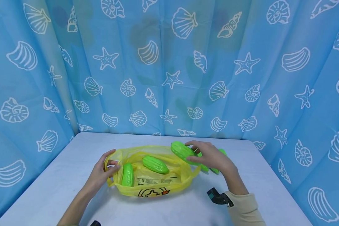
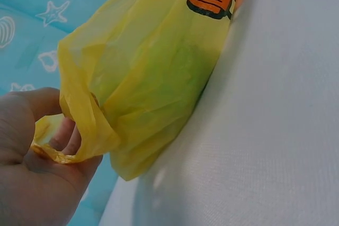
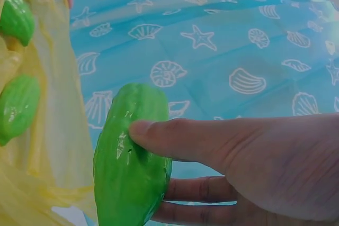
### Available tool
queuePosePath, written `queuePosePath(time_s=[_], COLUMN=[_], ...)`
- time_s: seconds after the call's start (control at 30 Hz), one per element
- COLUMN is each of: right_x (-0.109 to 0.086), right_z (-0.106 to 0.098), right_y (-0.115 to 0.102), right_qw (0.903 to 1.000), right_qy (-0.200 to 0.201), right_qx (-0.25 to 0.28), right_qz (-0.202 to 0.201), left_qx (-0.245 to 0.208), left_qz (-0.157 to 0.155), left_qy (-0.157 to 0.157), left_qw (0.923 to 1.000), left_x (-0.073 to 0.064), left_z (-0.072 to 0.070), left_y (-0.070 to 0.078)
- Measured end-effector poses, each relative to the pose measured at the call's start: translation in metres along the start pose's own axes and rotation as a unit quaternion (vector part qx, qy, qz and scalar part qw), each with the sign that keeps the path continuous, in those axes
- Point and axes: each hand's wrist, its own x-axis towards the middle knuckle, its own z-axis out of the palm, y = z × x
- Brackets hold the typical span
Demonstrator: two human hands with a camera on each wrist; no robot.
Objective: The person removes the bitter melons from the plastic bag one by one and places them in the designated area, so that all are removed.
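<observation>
A yellow plastic bag (image 1: 183,180) lies wide-mouthed on the table. My left hand (image 1: 99,175) holds the bag's left handle, the thumb and fingers curled about the loop in the left wrist view. Inside the bag, one glossy green gourd (image 1: 127,175) stands near the left wall and another green gourd (image 1: 155,164) slants across the middle. Over the bag's right rim, my right hand (image 1: 210,155) grips a ribbed green gourd (image 3: 130,157), thumb on one side and fingers on the other.
More green pieces (image 1: 214,170) lie on the white table (image 1: 96,141) right of the bag, partly hidden behind my right hand. A blue shell-patterned curtain (image 1: 164,103) surrounds the table at the back and sides. A dark wrist strap (image 1: 220,198) sits on my right wrist.
</observation>
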Motion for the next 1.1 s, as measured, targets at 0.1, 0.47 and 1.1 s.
queuePosePath(time_s=[0.1, 0.47, 1.1], right_x=[-0.001, -0.005, -0.022], right_z=[-0.004, -0.021, -0.024], right_y=[0.001, 0.008, 0.041], right_qw=[1.0, 0.9994, 0.9978], right_qy=[0.002, 0.027, 0.043], right_qx=[0.009, 0.021, 0.025], right_qz=[0.0, -0.007, 0.044], left_qx=[-0.002, -0.004, -0.003], left_qz=[0.002, 0.009, 0.015], left_qy=[-0.002, 0.002, 0.005], left_qw=[1.0, 1.0, 0.9999], left_x=[0.0, 0.0, -0.001], left_z=[-0.001, -0.005, -0.012], left_y=[0.001, 0.001, 0.002])
